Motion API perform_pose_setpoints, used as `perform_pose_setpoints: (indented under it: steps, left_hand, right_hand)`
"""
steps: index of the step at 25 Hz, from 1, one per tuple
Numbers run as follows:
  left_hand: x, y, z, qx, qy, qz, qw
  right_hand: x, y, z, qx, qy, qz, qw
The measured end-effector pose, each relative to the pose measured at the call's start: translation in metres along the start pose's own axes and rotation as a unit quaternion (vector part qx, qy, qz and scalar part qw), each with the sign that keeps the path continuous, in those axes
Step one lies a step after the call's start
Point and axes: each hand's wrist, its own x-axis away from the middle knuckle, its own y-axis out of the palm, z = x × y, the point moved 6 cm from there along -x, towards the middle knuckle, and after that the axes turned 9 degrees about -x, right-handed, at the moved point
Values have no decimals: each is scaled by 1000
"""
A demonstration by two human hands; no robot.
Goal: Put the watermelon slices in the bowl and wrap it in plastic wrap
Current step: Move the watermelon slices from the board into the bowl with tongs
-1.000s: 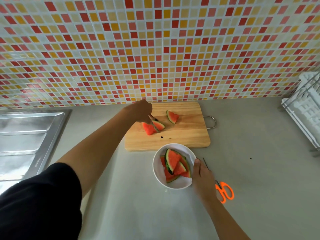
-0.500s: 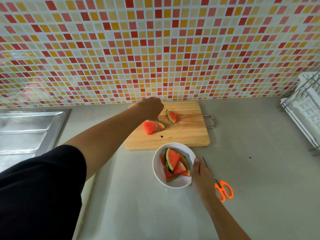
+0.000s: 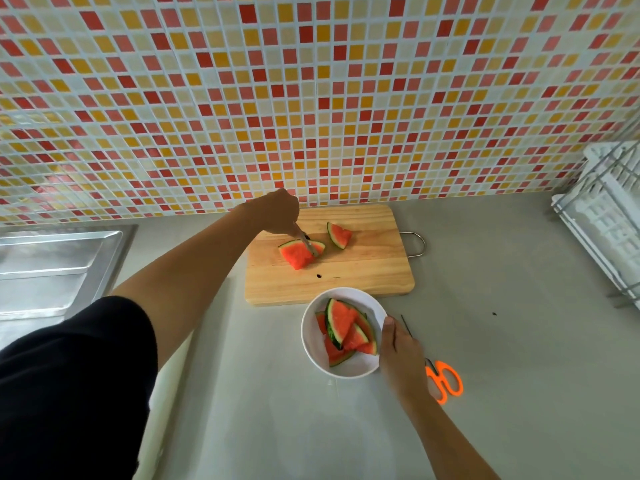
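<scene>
gripping bowl (image 3: 310, 336), right hand (image 3: 401, 358); left hand (image 3: 277, 213) holds utensil (image 3: 308, 242) on slice (image 3: 295, 255)

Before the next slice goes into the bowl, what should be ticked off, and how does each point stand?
1. Left hand grips the metal utensil: ok.
2. Utensil has hold of the near slice: cannot tell; its tip is at the slice.
3. Right hand steadies the bowl at its rim: ok.
4. Bowl shows bare room for more: ok.
5. Cutting board emptied: not ok, the far slice also waits.
6. Plastic wrap in view: not ok.
</scene>
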Motion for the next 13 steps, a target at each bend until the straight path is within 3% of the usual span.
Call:
perform_pose_setpoints:
  steps: [13]
  left_hand:
    - [7,-3,-29,118,-41,38,991]
  right_hand:
    - [1,-2,-3,-20,9,-8,1000]
